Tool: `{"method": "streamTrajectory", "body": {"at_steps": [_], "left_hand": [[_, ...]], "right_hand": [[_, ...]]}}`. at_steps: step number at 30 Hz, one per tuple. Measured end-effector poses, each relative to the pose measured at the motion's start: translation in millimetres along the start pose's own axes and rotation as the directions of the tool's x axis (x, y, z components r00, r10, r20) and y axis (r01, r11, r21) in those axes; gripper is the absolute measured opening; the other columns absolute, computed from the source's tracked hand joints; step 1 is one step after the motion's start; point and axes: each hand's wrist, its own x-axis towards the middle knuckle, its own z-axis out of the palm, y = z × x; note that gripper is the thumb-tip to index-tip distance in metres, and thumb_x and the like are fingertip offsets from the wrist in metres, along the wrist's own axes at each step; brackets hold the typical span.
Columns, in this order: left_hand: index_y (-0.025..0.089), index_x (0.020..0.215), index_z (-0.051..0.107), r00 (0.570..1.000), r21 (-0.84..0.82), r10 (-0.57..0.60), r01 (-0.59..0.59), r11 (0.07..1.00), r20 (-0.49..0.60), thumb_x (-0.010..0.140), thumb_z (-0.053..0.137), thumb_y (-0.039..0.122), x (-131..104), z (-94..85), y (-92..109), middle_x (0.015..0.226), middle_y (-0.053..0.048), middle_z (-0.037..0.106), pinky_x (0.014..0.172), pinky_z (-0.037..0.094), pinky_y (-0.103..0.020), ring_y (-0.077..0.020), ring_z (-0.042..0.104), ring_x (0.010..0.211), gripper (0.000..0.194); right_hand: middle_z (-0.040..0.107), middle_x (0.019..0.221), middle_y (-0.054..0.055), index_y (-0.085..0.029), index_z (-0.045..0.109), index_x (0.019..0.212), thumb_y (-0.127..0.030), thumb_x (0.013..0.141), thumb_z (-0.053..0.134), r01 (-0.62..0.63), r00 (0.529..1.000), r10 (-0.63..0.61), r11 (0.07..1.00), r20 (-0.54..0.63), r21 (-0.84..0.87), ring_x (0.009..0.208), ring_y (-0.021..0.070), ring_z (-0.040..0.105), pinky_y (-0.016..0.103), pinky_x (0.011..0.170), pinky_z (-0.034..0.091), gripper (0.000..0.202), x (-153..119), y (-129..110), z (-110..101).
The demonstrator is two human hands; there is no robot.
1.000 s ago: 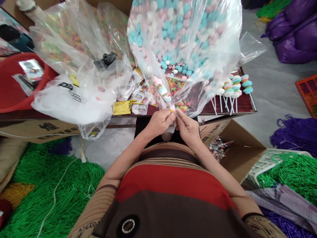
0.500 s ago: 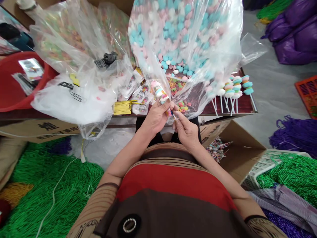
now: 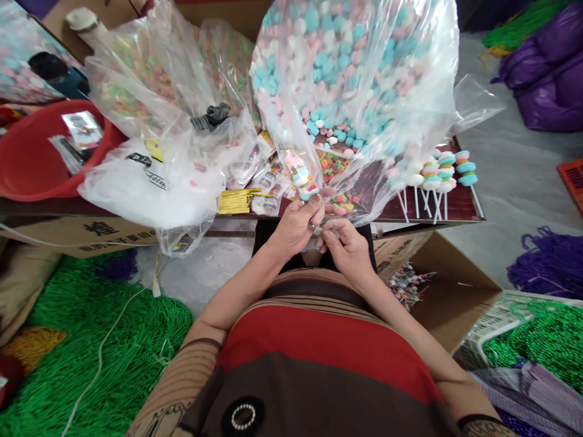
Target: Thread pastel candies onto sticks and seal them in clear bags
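A wrapped candy skewer (image 3: pixel 300 175) in a clear printed sleeve points up and away from me, held near its lower end by my left hand (image 3: pixel 298 224). Close beside it on the right, my right hand (image 3: pixel 345 243) pinches the bottom end of the sleeve around the stick. Behind my hands, a large clear bag (image 3: pixel 355 67) holds pink, white and blue candies. Several unwrapped candy skewers (image 3: pixel 439 173) lie at the table's right end. To the left are yellow twist ties (image 3: pixel 234 201) and printed sleeves (image 3: pixel 269 185).
A red basin (image 3: pixel 36 152) stands at the table's left, beside a white plastic bag (image 3: pixel 155 185). An open cardboard box (image 3: pixel 455 279) with wrapped pieces sits below the table at right. Green cord (image 3: pixel 104 328) covers the floor at left.
The view has shifted slightly, so the table items appear farther right. Both hands have come closer together at the sleeve's lower end, and my right fingers have curled in more.
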Motion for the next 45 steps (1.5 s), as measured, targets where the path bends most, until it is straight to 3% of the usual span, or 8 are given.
{"method": "streamTrajectory", "body": {"at_steps": [6,12,15,18,23,27,33,45], "left_hand": [[0.02,0.077,0.059,0.956,0.127,-0.01,-0.029,0.992,0.294,0.078,0.075,0.067,-15.5,-10.8,5.7,0.047,0.009,0.036,0.078,0.059,-0.039,-0.0135,0.058,0.055,0.05],[0.02,0.07,0.057,0.778,0.178,-0.214,0.133,0.975,0.591,0.08,0.072,0.069,-25.1,-10.9,-9.9,0.047,0.007,0.039,0.058,0.055,-0.035,-0.0123,0.05,0.045,0.052],[0.02,0.074,0.058,0.851,0.294,-0.169,0.018,0.956,0.497,0.086,0.064,0.07,-23.2,-18.3,-13.7,0.05,0.005,0.044,0.057,0.051,-0.032,-0.0121,0.05,0.047,0.052],[0.02,0.099,0.062,0.96,0.545,0.033,-0.186,0.818,0.279,0.092,0.055,0.068,-20.4,-24.2,-16.0,0.064,0.002,0.058,0.062,0.048,-0.028,-0.0128,0.056,0.056,0.049],[0.022,0.107,0.061,0.932,0.775,0.334,-0.315,0.547,0.143,0.094,0.045,0.07,-17.4,-25.1,-20.6,0.075,-0.004,0.064,0.068,0.046,-0.03,-0.0201,0.066,0.074,0.052],[0.021,0.082,0.055,0.954,0.698,0.233,-0.299,0.651,0.191,0.091,0.046,0.077,-17.6,-26.3,-20.4,0.063,0.0,0.056,0.059,0.041,-0.027,-0.0134,0.053,0.058,0.057],[0.019,0.087,0.056,0.982,0.461,0.012,-0.1,0.882,0.191,0.089,0.054,0.075,-20.2,-33.4,-29.2,0.054,0.007,0.044,0.051,0.037,-0.025,-0.0087,0.04,0.047,0.055],[0.017,0.086,0.058,0.981,0.378,-0.085,0.013,0.926,0.176,0.09,0.058,0.07,-35.6,-28.1,-31.2,0.052,0.008,0.042,0.048,0.036,-0.024,-0.0064,0.038,0.045,0.053]], "right_hand": [[0.08,0.106,0.007,-0.027,0.068,0.122,-0.059,0.093,0.065,0.023,0.997,-0.017,0.996,-0.074,0.082,0.094,0.0207,0.076,0.038,0.082,0.065,0.043,22.9,-21.8,-36.3],[0.08,0.104,0.009,-0.023,0.062,0.136,-0.073,0.084,0.065,-0.07,0.943,0.003,0.98,0.334,0.187,0.084,0.0202,0.076,0.028,0.06,0.062,0.072,36.9,-56.5,-18.2],[0.079,0.105,0.007,-0.022,0.066,0.123,-0.064,0.089,0.066,-0.111,0.958,0.053,0.974,0.28,0.198,0.068,0.0139,0.072,0.024,0.054,0.059,0.054,34.6,-57.1,-8.5],[0.078,0.101,0.004,-0.024,0.066,0.116,-0.062,0.089,0.067,-0.02,1.0,0.02,0.995,-0.001,0.097,0.072,0.0145,0.071,0.028,0.064,0.062,0.047,34.1,-46.1,-0.6],[0.077,0.098,0.003,-0.025,0.067,0.11,-0.059,0.087,0.071,0.081,0.971,-0.095,0.994,-0.218,-0.074,0.09,0.0182,0.073,0.035,0.088,0.061,0.041,37.6,-27.8,8.9],[0.078,0.101,0.005,-0.024,0.067,0.116,-0.057,0.09,0.069,0.039,0.981,-0.055,0.995,-0.186,-0.088,0.091,0.019,0.073,0.036,0.088,0.061,0.042,37.4,-24.5,9.2],[0.068,0.134,0.008,-0.032,0.054,0.141,-0.056,0.097,0.058,0.115,0.967,-0.139,0.986,-0.215,-0.12,0.113,0.0222,0.07,0.04,0.094,0.062,0.05,39.3,-31.7,2.3],[0.075,0.115,0.006,-0.028,0.066,0.123,-0.056,0.092,0.067,0.212,0.946,-0.267,0.938,-0.182,-0.275,0.099,0.0213,0.076,0.036,0.085,0.066,0.042,42.0,-22.8,-18.6]]}}
